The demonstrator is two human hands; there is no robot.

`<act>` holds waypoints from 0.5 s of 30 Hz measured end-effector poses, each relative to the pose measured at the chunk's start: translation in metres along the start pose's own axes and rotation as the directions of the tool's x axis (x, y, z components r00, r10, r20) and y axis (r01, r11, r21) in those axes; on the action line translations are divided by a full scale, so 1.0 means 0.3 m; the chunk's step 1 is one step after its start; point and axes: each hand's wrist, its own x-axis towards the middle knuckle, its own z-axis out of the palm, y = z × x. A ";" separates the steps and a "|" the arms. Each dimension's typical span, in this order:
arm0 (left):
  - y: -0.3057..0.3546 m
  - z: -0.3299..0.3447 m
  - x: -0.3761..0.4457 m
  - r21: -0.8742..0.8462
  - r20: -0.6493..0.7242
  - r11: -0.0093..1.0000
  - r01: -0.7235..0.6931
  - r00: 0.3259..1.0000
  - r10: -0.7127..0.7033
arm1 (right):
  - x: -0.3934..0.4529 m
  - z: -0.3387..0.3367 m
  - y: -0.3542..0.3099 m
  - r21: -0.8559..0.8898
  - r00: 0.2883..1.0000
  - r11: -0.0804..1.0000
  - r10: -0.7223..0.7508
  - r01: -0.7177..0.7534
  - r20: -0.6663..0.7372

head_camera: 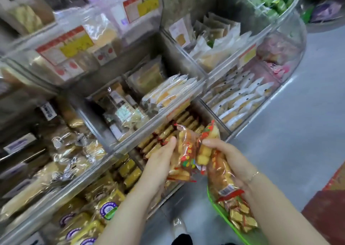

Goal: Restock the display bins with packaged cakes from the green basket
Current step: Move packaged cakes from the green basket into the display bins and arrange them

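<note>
At lower centre, we clutch cake packs in our left hand [160, 157] and right hand [229, 159], fingers curled round them, over the green basket [224, 216], ready for the bin [168, 132].

Bins ahead and to my left, basket low on my right.
I'm holding cakes [188, 151] in my left hand [158, 162] and more cakes [220, 172] in my right hand [233, 162], side by side, in front of a bin [177, 127] of stacked packs. The basket [229, 220] is sitting under my right forearm with packs in it. More bins are rising behind in tiers.
</note>
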 end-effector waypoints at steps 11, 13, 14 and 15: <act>-0.048 -0.088 0.091 -0.008 0.030 0.997 0.082 0.996 -0.082 | 0.178 -0.038 0.052 -0.104 0.993 0.989 0.098 -0.105 -0.073; -0.081 -0.077 0.110 0.021 0.019 0.995 0.100 0.995 -0.100 | 0.190 -0.059 0.037 -0.242 0.990 0.961 0.122 -0.136 -0.076; -0.102 -0.069 0.121 0.029 -0.009 0.995 0.097 0.995 -0.096 | 0.195 -0.073 0.024 -0.281 0.987 0.947 0.140 -0.156 -0.077; -0.125 -0.062 0.132 0.040 -0.054 0.996 0.081 0.995 -0.079 | 0.202 -0.093 0.009 -0.312 0.983 0.934 0.153 -0.176 -0.098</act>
